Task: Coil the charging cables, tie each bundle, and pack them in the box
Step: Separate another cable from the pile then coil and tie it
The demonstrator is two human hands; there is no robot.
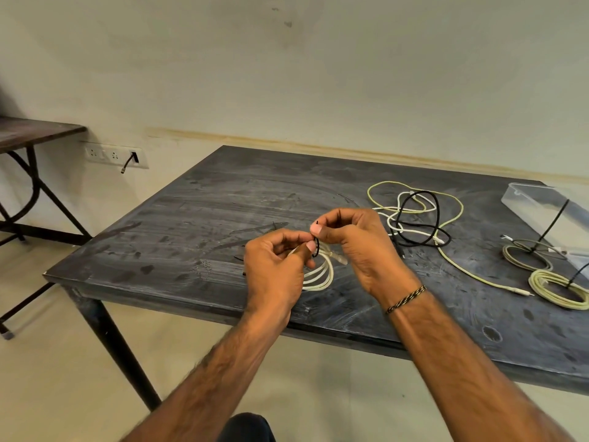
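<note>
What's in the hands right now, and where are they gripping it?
Left hand pinches the coiled white cable at its top; right hand pinches the black tie looped around it there.

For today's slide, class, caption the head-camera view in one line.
Both hands, left hand and right hand, loop a thin black tie around a coiled white charging cable above the dark table.

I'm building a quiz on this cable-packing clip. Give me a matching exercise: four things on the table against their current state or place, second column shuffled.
Column one:
1. white cable coil
2. black cable
3. yellow-green coil
4. clear box

Column two:
A. tied, lying near the table's right edge
B. held between both hands, black tie going on
C. loose, tangled with other cables
D. at the far right corner

Pairs: 1-B, 2-C, 3-A, 4-D
</note>
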